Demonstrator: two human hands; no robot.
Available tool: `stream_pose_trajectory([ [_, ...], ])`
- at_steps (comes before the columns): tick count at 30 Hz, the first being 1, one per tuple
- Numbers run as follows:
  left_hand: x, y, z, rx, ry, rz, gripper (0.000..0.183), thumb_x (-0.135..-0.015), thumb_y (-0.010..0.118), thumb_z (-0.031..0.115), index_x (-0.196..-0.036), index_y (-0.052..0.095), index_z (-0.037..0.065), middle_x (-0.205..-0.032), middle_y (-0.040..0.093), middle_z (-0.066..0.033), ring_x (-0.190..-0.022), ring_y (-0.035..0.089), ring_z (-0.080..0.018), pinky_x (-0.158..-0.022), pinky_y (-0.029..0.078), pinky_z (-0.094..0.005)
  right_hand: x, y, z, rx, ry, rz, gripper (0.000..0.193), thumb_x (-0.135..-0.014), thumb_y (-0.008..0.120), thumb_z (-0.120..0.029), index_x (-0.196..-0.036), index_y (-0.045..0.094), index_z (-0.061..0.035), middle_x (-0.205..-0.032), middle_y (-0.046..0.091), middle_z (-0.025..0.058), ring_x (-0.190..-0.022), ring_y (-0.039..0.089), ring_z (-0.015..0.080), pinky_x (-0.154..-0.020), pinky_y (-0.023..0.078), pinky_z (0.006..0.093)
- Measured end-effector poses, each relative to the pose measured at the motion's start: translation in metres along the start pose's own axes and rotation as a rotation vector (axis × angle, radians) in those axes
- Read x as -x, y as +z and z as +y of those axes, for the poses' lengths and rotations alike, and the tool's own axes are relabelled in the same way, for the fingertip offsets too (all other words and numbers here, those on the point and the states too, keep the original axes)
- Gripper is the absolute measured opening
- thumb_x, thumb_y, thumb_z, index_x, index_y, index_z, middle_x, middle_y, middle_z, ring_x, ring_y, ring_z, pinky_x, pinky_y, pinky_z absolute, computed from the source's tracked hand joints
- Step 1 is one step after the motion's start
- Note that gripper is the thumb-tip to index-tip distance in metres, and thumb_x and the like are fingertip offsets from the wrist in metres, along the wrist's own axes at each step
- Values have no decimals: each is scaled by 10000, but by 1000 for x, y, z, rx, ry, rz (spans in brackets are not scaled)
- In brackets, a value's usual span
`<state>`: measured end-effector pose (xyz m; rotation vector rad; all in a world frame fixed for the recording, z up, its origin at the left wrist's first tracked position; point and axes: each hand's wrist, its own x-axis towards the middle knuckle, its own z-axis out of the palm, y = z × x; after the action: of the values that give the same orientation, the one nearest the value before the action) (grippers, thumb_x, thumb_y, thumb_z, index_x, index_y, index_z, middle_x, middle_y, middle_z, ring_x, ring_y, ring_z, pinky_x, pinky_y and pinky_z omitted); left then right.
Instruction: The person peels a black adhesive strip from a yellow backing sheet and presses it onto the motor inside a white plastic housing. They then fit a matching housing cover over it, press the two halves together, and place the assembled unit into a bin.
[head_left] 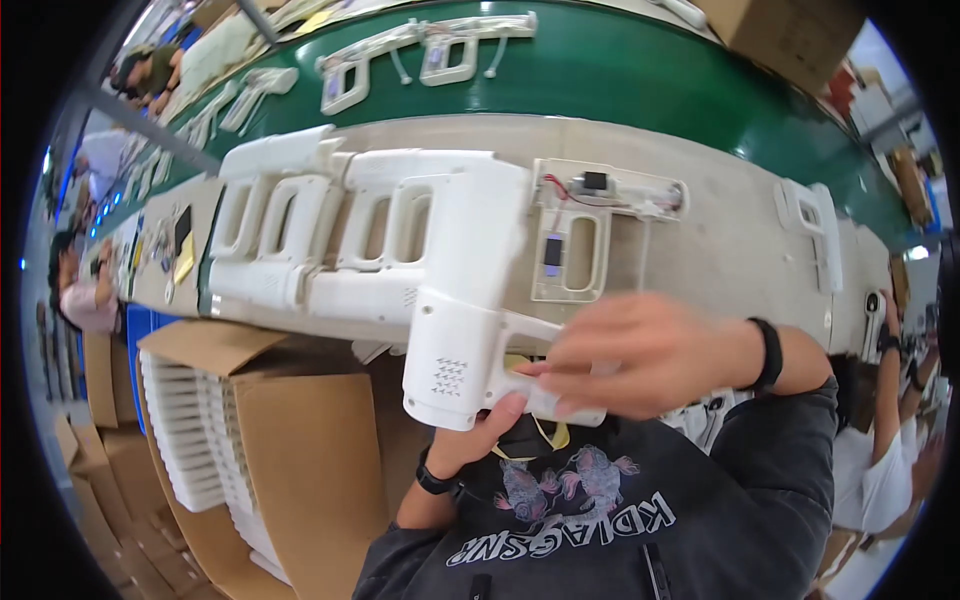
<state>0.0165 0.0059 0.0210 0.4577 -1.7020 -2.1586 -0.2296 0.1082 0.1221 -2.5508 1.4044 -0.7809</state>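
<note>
A white plastic housing (450, 365) with an oval handle opening, screw holes and a patch of small vents is tilted up in front of my chest. From below, my left hand (478, 432) grips it, thumb on its lower edge. My right hand (640, 355) is over the handle end, its fingers bent and smeared by motion; whether they hold anything is hidden. Just beyond, on the bench, lies an open white half-shell (553, 285) with red wires, dark blocks and a handle opening.
Several white housings (385, 225) lie side by side on the bench at left. Another white part (812, 225) lies at right. Half-shells (450, 50) rest on the green conveyor (640, 80) behind. A cardboard box (310, 460) of stacked white parts stands lower left. Other people work at both sides.
</note>
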Motion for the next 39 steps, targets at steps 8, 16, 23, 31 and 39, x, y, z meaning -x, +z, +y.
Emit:
stream_pose_trajectory([
  [8, -49, 9, 16, -53, -233, -536, 586, -888, 663, -4, -1427, 433, -15, -1114, 722, -153, -1047, 696, -255, -908, 543, -381, 76, -47, 35, 346, 390, 14, 804, -625, 851, -39, -1378, 585, -129, -1431, 556, 101, -1255, 554, 346, -1079, 445, 462],
  [16, -56, 18, -10, 84, -125, 48, 732, -1067, 410, 537, -1311, 544, -140, -721, 661, -52, -532, 501, -51, -485, 330, -206, 123, -56, 68, 218, 679, 255, 752, -692, 835, -46, -1389, 553, -75, -1324, 623, 150, -1220, 576, 355, -1065, 452, 432],
  [23, -45, 16, -8, 3, -279, -47, 522, -1103, 420, 375, -1217, 663, -73, -619, 547, 58, -545, 431, -3, -499, 306, -197, 144, -32, 115, 41, 816, 254, 609, -835, 788, -183, -1380, 551, -50, -1337, 613, 166, -1217, 572, 359, -1057, 439, 408],
  [31, -37, 26, -10, -23, -361, -19, 437, -1079, 501, 338, -1147, 716, -36, -686, 597, 63, -602, 480, 0, -555, 348, -168, 147, -12, 125, 68, 847, 192, 630, -814, 793, -139, -1387, 545, -52, -1323, 613, 169, -1221, 561, 365, -1060, 437, 420],
  [39, -44, 35, -17, 17, -376, -82, 377, -1071, 532, 294, -1166, 716, -21, -714, 589, 74, -644, 477, 9, -573, 349, -158, 145, -16, 130, -20, 836, 207, 642, -795, 790, -73, -1388, 545, -58, -1320, 617, 163, -1193, 588, 355, -1043, 457, 407],
])
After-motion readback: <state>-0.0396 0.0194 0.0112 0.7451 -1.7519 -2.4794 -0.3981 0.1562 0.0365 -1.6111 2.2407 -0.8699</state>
